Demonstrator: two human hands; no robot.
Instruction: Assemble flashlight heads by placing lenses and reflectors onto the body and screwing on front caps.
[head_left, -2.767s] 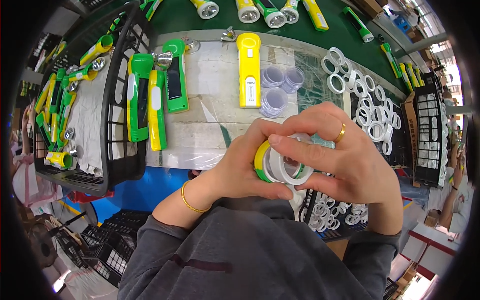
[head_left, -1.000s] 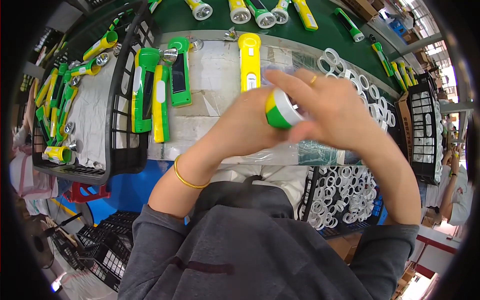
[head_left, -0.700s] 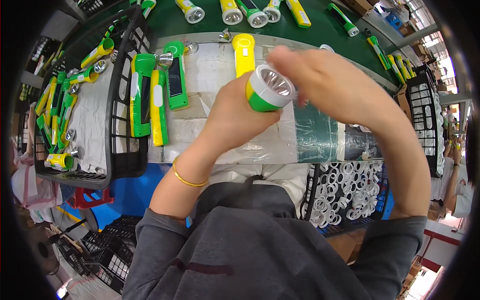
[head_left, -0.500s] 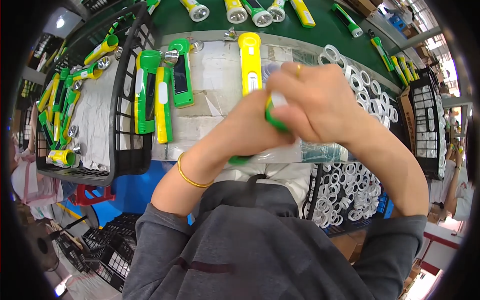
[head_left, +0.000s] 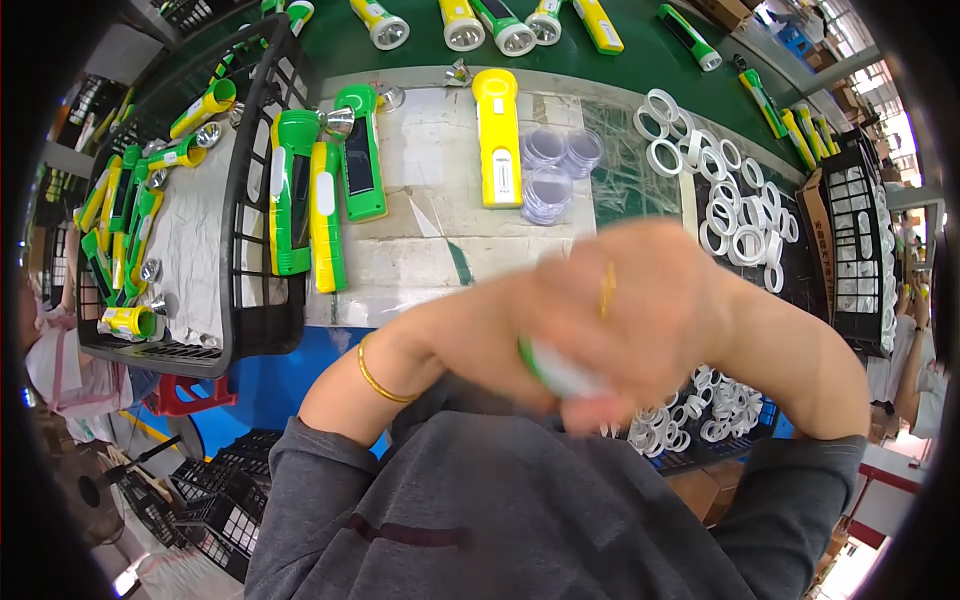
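Note:
Close to my body, both hands are closed together around a flashlight, smeared by motion. My left hand (head_left: 485, 330) wraps its body, most of which is hidden; a sliver of its green head (head_left: 531, 362) shows. Over that end my right hand (head_left: 650, 310) curls its fingers round a white ring (head_left: 568, 374). Beyond my hands a yellow flashlight body (head_left: 497, 140) lies on the worktop, beside stacks of clear round lenses (head_left: 548, 190). Many loose white rings (head_left: 748, 245) are spread to the right.
A black crate (head_left: 240, 200) with green and yellow flashlights stands left. Next to it lie flashlights (head_left: 292, 190) with loose reflectors. Finished-looking flashlights (head_left: 463, 30) line the green table behind. Below the worktop's right side sits a crate of white rings (head_left: 725, 405); another black crate (head_left: 855, 240) stands right.
Both hands, with the flashlight, have come down toward my body, over the worktop's near edge. The stacks of clear lenses, mostly hidden before, now show.

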